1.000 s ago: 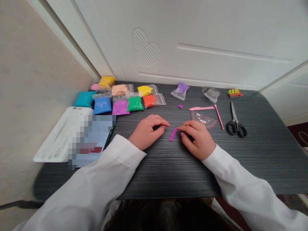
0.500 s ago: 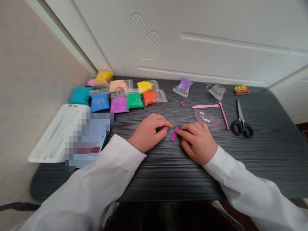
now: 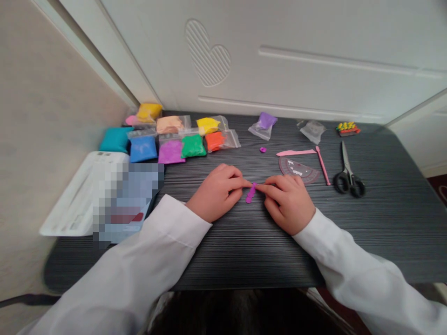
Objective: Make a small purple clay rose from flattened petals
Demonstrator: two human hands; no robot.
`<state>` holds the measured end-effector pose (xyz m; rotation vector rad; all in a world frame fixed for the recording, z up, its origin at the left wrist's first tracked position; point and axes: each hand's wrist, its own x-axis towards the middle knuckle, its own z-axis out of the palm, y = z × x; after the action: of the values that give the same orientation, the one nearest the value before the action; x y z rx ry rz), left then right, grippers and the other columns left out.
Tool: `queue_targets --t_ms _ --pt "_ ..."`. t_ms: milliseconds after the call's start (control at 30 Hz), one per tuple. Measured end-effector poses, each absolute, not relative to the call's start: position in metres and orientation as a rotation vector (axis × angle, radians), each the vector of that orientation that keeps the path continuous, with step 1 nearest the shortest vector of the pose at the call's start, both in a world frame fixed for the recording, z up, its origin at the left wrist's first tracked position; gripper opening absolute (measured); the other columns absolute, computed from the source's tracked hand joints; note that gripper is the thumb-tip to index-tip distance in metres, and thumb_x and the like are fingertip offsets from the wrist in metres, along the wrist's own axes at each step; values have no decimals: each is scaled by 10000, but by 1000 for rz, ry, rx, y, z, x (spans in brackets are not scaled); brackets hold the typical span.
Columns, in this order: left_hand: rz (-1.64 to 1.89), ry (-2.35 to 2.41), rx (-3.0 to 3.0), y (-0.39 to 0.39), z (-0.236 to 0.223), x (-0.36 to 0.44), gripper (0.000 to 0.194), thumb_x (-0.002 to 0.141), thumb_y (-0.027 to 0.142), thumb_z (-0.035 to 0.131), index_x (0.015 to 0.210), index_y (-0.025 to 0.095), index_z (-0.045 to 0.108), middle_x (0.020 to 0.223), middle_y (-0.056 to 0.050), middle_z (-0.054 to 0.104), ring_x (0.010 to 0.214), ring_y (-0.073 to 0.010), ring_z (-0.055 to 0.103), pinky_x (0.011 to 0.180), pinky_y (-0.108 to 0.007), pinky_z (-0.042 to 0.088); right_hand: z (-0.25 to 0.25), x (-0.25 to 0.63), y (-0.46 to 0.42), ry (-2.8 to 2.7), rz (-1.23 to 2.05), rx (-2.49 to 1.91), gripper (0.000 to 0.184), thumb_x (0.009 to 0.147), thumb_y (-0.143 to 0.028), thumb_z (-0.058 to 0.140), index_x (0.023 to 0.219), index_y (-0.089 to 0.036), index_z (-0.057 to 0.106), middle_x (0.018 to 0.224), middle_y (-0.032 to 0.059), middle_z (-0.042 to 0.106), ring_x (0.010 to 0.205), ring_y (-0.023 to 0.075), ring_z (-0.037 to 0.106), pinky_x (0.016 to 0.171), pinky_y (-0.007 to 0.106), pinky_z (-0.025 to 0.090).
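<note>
A short, flat strip of purple modelling clay point(image 3: 250, 194) lies slantwise on the dark table, with a lumpy edge. My left hand point(image 3: 219, 191) rests to its left, index finger stretched out so the tip meets the strip's upper end. From the other side my right hand point(image 3: 289, 202) points its index fingertip at that same end. The other fingers of both hands are loosely bent, and neither hand is wrapped round the strip. Further back lies a small purple curled clay piece point(image 3: 263, 150). Near my right hand are a clear protractor point(image 3: 303, 173) with white bits and a pink clay knife point(image 3: 295, 152).
A thin pink tool point(image 3: 322, 166) and black-handled scissors point(image 3: 345, 177) lie to the right. Behind are bagged clays, including green point(image 3: 193, 146) and purple point(image 3: 267, 121), an emptied bag point(image 3: 313, 131) and a small colourful clay model point(image 3: 348, 129). A white tray point(image 3: 75, 204) stands at left.
My left index finger has moved right to touch the strip. My right index fingertip has shifted up to its upper end. The view has shifted slightly.
</note>
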<state>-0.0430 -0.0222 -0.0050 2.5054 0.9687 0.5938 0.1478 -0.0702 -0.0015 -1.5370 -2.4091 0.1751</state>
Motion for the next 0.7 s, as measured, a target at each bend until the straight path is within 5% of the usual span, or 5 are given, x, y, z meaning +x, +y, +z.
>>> queue_targets --t_ms 700 --pt "460 972 2777 -21 -7 -44 287 808 209 385 999 271 588 883 -47 509 852 -169 413 783 -337 358 -2 147 -70 -2439 171 -1559 285 788 -237 395 1031 -248 544 969 29 538 858 189 444 758 367 271"
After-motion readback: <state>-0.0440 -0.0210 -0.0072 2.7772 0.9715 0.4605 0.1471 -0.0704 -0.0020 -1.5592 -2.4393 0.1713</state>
